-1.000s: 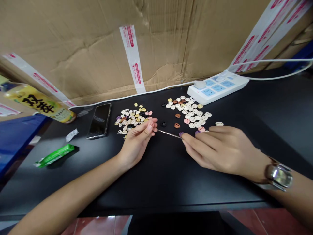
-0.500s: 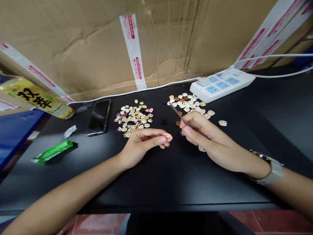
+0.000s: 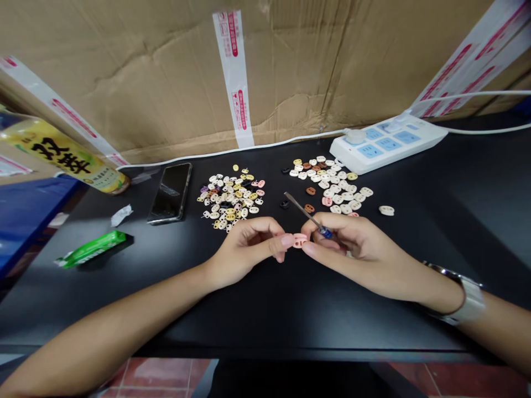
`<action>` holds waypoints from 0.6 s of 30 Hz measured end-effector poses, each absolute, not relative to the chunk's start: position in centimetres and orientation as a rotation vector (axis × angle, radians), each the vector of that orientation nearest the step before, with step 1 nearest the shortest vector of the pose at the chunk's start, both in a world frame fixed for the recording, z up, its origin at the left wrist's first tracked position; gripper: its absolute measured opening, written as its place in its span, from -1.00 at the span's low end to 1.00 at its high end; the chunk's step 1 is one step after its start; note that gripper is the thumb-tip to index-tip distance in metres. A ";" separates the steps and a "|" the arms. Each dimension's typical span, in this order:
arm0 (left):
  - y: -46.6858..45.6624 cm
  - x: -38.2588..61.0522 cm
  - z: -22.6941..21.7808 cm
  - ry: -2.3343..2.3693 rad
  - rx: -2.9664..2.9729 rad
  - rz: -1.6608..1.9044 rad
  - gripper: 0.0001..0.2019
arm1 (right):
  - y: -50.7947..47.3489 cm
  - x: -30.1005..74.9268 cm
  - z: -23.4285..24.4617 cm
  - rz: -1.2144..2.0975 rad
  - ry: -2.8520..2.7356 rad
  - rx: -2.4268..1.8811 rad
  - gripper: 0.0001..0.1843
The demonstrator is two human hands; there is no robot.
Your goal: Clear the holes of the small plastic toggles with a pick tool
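Note:
Thumb and forefinger of my left hand (image 3: pixel 251 249) pinch one side of a small pink plastic cord lock (image 3: pixel 299 240) with two holes. My right hand (image 3: pixel 360 251) touches its other side with thumb and fingertip. That same hand also keeps a thin flat-blade screwdriver (image 3: pixel 309 214) tucked among its fingers, blade pointing up and left; most of its blue handle is hidden. Beyond my left hand lies a heap of cord locks (image 3: pixel 232 198) in white, yellow, black and pink. A second, looser group of mostly white cord locks (image 3: pixel 337 185) spreads beyond my right hand.
A white power strip (image 3: pixel 388 145) with cables stands at the back right, before a taped cardboard wall (image 3: pixel 166 72). On the left are a phone (image 3: pixel 170 193), a green wrapper (image 3: pixel 93 247), a scrap of paper (image 3: pixel 121 215) and a yellow drink bottle (image 3: pixel 62 155).
My right hand has come left and down to meet the pink cord lock, and the screwdriver has shifted back among its fingers. The left hand still holds the piece, now slightly farther right.

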State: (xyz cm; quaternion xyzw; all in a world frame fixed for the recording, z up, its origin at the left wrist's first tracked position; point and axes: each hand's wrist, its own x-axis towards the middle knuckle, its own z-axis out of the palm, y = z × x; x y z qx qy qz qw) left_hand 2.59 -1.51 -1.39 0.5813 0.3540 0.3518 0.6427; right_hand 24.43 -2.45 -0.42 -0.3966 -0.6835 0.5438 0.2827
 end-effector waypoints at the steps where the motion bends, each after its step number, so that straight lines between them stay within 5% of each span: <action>1: -1.6 2.5 -1.4 0.786 1.325 0.800 -0.76 | -2.4 24.4 -0.4 1.457 -1.820 -1.064 -0.74; 18: -1.4 2.7 -1.4 0.728 1.261 0.816 -0.89 | -2.5 24.5 -0.4 1.406 -1.821 -1.110 -0.80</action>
